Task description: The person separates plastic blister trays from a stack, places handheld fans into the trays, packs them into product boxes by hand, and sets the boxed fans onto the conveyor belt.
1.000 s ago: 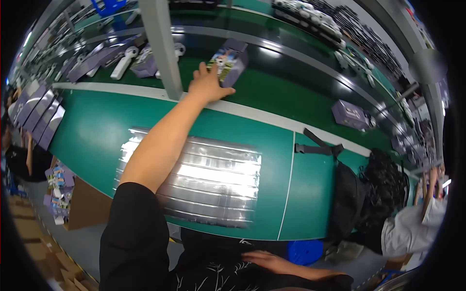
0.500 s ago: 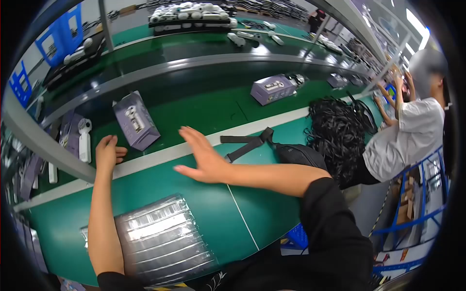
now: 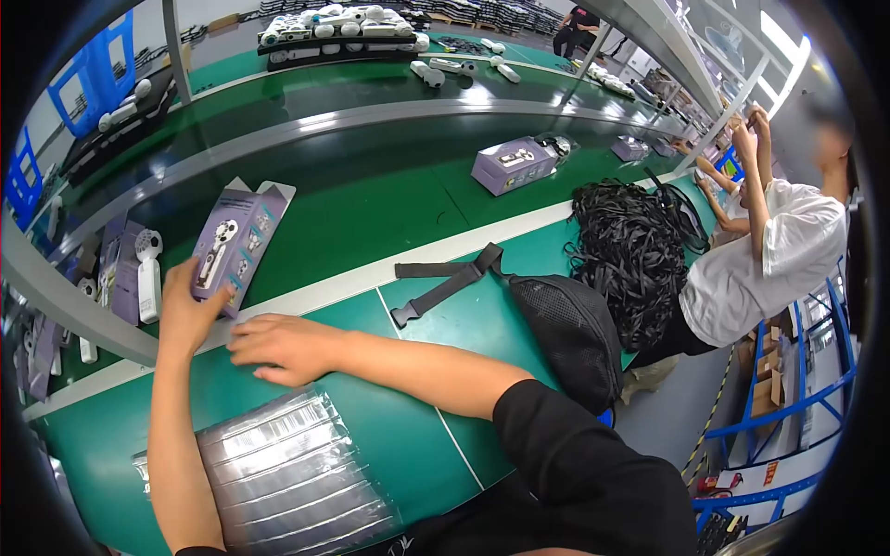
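Observation:
A purple printed box [image 3: 222, 236] leans on the green conveyor at the left, its flaps open at the far end. My left hand [image 3: 190, 301] grips the box's near end, thumb on one side and fingers on the other. Just beside that end, above the bench edge, my right hand [image 3: 289, 347] has its fingers loosely bent, thumb apart, holding nothing. Below the hands lies a stack of clear plastic sleeves [image 3: 287, 463] on the green bench. A white handheld device [image 3: 148, 278] stands left of my left hand.
A black pouch bag [image 3: 565, 324] with a buckled strap lies on the bench, next to a heap of black straps [image 3: 630, 250]. Another purple box [image 3: 510, 165] sits farther along the conveyor [image 3: 371, 204]. A metal post [image 3: 74, 301] rises at left. A co-worker [image 3: 760, 232] stands at right.
My left hand has moved onto the purple box, which has turned and now shows its side and open flaps. My right hand has moved left and down toward the box's near end.

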The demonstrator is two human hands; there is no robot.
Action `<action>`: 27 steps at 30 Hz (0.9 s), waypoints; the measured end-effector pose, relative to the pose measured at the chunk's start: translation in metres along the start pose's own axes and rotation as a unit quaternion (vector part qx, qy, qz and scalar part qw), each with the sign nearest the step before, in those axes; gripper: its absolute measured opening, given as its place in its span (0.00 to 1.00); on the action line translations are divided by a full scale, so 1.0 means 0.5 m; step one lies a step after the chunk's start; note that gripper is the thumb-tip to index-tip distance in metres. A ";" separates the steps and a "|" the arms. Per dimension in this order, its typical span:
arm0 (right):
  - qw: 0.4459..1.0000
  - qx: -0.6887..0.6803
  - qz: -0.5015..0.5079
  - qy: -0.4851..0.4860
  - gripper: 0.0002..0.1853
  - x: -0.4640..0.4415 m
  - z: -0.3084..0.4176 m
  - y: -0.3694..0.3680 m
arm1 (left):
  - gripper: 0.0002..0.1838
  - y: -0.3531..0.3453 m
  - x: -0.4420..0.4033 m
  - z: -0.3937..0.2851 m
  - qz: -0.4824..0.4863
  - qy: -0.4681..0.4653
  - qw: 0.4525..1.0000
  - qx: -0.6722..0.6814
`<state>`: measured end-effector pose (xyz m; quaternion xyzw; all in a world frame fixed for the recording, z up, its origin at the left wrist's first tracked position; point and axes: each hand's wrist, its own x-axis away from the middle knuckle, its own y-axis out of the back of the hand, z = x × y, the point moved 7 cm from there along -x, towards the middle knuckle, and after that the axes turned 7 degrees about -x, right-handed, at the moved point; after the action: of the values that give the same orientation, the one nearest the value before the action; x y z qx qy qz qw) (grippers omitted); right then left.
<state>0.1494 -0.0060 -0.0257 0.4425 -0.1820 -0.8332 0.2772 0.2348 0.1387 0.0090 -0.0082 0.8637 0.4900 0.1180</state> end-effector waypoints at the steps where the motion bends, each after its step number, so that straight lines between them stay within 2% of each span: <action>1: 1.000 0.018 0.010 0.018 0.17 0.003 0.007 -0.005 | 0.35 -0.004 0.007 -0.017 0.012 -0.038 0.998 -0.054; 3: 0.999 0.034 0.020 0.038 0.13 0.005 0.013 -0.010 | 0.37 -0.007 0.004 -0.008 0.016 -0.042 0.998 -0.043; 6: 0.999 -0.010 -0.041 -0.015 0.04 0.002 -0.003 0.018 | 0.40 -0.010 0.000 -0.017 0.026 -0.059 0.998 -0.015; 7: 0.999 -0.008 -0.041 -0.015 0.04 0.001 -0.003 0.021 | 0.41 -0.004 0.005 -0.026 0.030 -0.079 0.996 -0.040; 9: 0.993 0.021 -0.117 -0.014 0.05 0.003 0.000 0.048 | 0.44 0.004 0.014 -0.050 0.036 -0.120 0.988 -0.090; 11: 0.987 0.035 -0.156 -0.015 0.06 0.004 0.006 0.060 | 0.45 -0.005 0.014 -0.047 0.037 -0.119 0.989 -0.081; 14: 0.974 0.082 -0.208 0.033 0.06 -0.004 0.029 0.073 | 0.47 -0.024 0.012 -0.042 0.036 -0.115 0.991 -0.065; 18: 0.981 0.063 -0.166 0.075 0.07 -0.014 0.057 0.060 | 0.47 -0.040 0.019 -0.038 0.006 -0.127 0.980 -0.156; 23: 0.974 0.095 -0.172 0.113 0.09 -0.022 0.078 0.068 | 0.46 -0.017 0.016 -0.050 0.050 -0.141 0.985 -0.081; 25: 0.964 0.124 -0.218 0.084 0.09 -0.031 0.077 0.086 | 0.45 -0.003 0.030 -0.053 0.097 -0.168 0.979 -0.059; 27: 0.961 0.131 -0.233 0.074 0.09 -0.053 0.083 0.096 | 0.44 0.012 0.041 -0.055 0.101 -0.191 0.975 -0.042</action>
<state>0.1409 -0.0245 0.0401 0.5659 -0.1605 -0.8083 0.0271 0.2087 0.1206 0.0231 0.1680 0.8003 0.5276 0.2299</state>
